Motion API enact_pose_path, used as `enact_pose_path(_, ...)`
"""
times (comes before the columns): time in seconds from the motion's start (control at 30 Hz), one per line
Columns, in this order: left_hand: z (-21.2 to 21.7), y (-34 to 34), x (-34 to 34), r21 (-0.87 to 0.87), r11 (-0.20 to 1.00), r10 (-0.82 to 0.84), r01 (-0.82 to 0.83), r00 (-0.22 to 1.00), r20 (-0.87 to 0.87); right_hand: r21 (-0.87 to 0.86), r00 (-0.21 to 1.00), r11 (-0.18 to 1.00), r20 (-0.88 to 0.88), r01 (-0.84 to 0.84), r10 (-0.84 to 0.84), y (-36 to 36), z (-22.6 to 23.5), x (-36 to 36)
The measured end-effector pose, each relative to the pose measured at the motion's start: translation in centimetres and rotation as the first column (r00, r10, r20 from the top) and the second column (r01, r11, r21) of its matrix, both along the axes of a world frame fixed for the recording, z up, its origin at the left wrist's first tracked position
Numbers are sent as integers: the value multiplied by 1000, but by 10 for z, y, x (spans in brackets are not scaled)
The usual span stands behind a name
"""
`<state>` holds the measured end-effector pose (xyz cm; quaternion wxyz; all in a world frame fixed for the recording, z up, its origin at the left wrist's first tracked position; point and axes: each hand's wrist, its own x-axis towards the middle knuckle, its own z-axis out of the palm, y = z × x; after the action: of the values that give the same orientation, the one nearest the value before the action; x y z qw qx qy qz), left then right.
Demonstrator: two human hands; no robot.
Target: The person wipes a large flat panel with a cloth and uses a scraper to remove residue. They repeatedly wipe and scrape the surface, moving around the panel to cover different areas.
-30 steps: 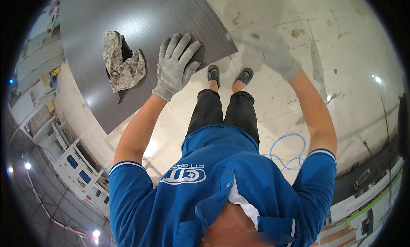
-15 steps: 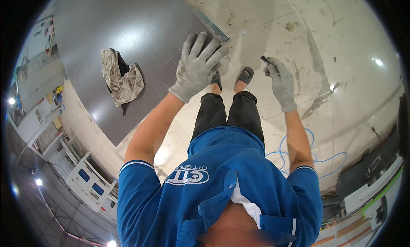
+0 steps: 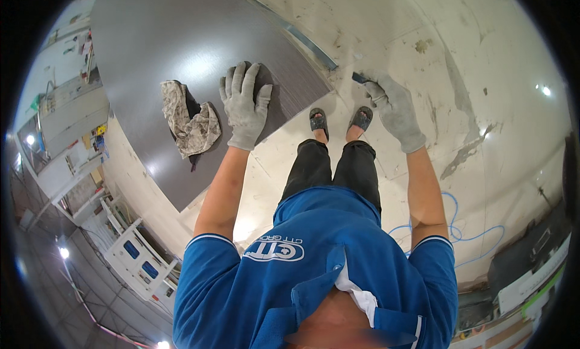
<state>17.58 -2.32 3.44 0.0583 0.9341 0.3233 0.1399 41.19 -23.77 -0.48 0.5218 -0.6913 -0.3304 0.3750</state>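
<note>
Your grey-gloved left hand (image 3: 244,104) has shifted toward the mottled beige cloth (image 3: 192,131), fingers extended over the dark grey, wood-grained flat panel (image 3: 145,47); your grey-gloved right hand (image 3: 394,110), fingers gripping a small black object (image 3: 359,78), has moved nearer the panel's corner. White lettering (image 3: 275,250) marks your blue short-sleeved shirt (image 3: 338,210).

Dk-grey flat rect. panel (image 3: 208,38), fine streaky grain, semi-gloss: lies face up, approx. level, turned diag. in view; bright glare spot approx. mid-surface; one corner at lower L, another to R; far end cut off at top of view. Small dk flat-ended pc. (image 3: 359,77): held in gloved R hand (image 3: 391,107), tilted, free end twd upper L, near panel's R corner but apart; rest hidden in grip, mat'l unclear.
</note>
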Motion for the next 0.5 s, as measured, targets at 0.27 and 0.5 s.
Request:
enact_pose_path(0.27,-16,-1,-13,14,997,76,-75,995,-69,-146,559,909,748,-390,359,98,8,40)
enact_pose_path(0.5,-10,4,-12,-8,997,79,-80,996,-46,204,389,786,920,-583,50,269,-11,50)
